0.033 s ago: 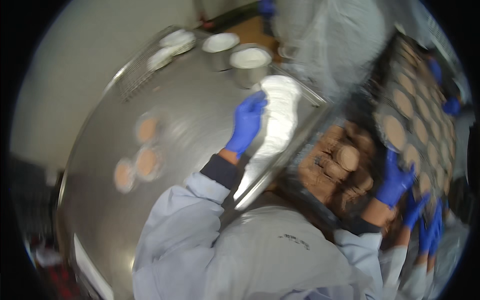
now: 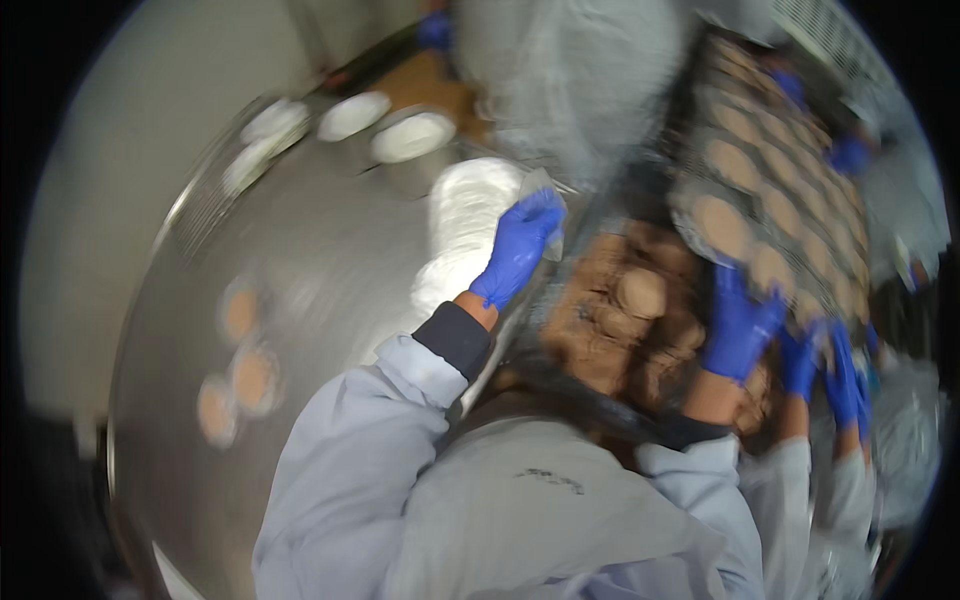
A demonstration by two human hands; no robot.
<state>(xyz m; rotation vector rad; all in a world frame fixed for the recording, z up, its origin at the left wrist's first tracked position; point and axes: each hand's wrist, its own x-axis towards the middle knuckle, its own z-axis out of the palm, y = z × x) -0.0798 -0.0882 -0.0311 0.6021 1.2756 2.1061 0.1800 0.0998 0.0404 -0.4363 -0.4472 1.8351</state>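
Note:
My gloved left hand (image 2: 520,245) is closed on a thin translucent piece (image 2: 545,190), like a disc or sheet, beside the long pile of white discs (image 2: 470,200) on the steel table (image 2: 180,330). My gloved right hand (image 2: 740,320) has its fingers spread against the lower edge of a large tray of round cups with light brown contents (image 2: 740,170); whether it bears weight I cannot tell. Below that tray lies a dark, lined container (image 2: 565,285) of brown, creamy lumps (image 2: 640,295).
Three peach discs (image 2: 255,380) lie on the table's left. White-topped containers (image 2: 410,140) and a wire rack (image 2: 200,215) stand at the back. A co-worker in translucent coverings (image 2: 570,80) is across; other people's gloved hands (image 2: 840,390) are at the tray's right.
The view has shifted. My left hand has moved from the pile's left side to its right end, and now has the translucent piece in its fingers.

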